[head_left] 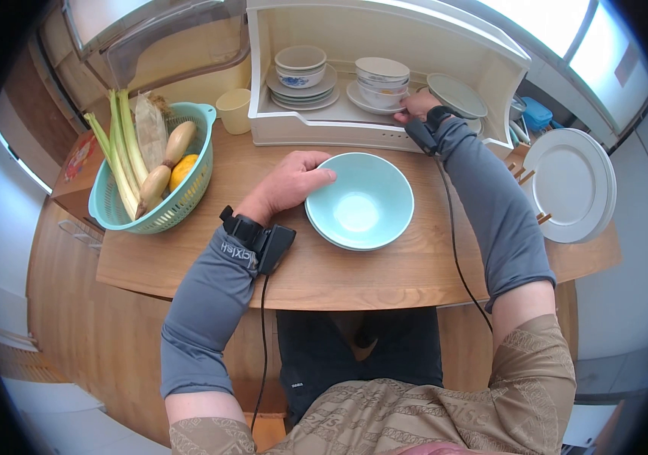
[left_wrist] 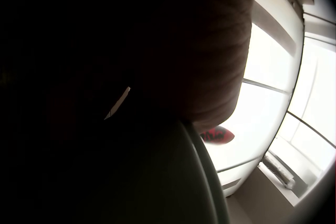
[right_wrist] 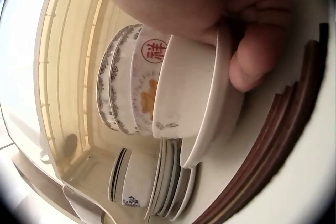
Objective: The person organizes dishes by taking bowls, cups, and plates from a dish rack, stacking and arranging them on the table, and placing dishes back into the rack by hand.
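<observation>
Two nested mint-green bowls [head_left: 360,201] stand on the wooden table. The left hand [head_left: 292,182] grips their left rim, thumb on the inside; in the dark left wrist view the bowl's rim [left_wrist: 202,166] shows below the hand [left_wrist: 210,77]. Inside the white shelf unit, the right hand [head_left: 417,105] pinches the edge of a white plate [head_left: 369,98] that bears stacked bowls [head_left: 382,76]. Seen from the right wrist, the right hand's [right_wrist: 210,3] fingers curl round the rim of the plate [right_wrist: 210,129], beside the patterned bowls [right_wrist: 144,82].
Left on the table, a green basket [head_left: 195,189] holds celery-like stalks and other vegetables, with a pale yellow cup [head_left: 234,110] behind. More bowls and plates [head_left: 303,83] sit in the shelf's left part, a plate [head_left: 457,95] at its right. Large white plates [head_left: 566,186] stand upright far right.
</observation>
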`<control>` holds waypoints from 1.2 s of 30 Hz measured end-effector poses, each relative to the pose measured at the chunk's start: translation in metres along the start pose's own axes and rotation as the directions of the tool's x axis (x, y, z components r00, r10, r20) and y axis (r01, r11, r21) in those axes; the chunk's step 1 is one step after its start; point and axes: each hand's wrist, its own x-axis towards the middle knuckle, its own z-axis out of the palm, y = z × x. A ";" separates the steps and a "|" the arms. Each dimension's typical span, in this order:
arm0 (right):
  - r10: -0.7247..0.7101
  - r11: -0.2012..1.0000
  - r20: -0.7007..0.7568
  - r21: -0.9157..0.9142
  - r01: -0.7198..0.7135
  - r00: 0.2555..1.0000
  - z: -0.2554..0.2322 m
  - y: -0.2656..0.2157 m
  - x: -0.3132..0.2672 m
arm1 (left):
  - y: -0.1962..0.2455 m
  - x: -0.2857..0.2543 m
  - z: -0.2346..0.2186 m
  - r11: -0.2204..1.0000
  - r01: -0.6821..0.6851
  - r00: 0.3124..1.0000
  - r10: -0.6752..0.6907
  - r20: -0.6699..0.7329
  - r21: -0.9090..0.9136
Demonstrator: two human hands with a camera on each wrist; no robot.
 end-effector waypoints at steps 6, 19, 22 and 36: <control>0.015 0.997 0.043 0.078 -0.019 0.999 0.001 0.003 -0.002 | 0.003 -0.001 0.001 0.999 0.004 1.000 -0.003 -0.016 0.042; -0.469 0.853 -0.126 -0.321 0.411 0.874 -0.034 -0.010 -0.081 | 0.000 0.001 0.008 0.999 -0.038 0.999 0.037 -0.037 -0.017; -0.453 0.873 -0.013 -0.209 0.441 0.891 -0.043 -0.002 -0.129 | 0.002 0.002 0.014 0.999 -0.052 0.997 0.052 -0.055 0.006; -0.303 0.953 0.372 0.125 0.277 0.877 -0.065 0.067 -0.187 | 0.021 -0.003 0.040 0.946 0.091 0.994 -0.068 0.082 -0.313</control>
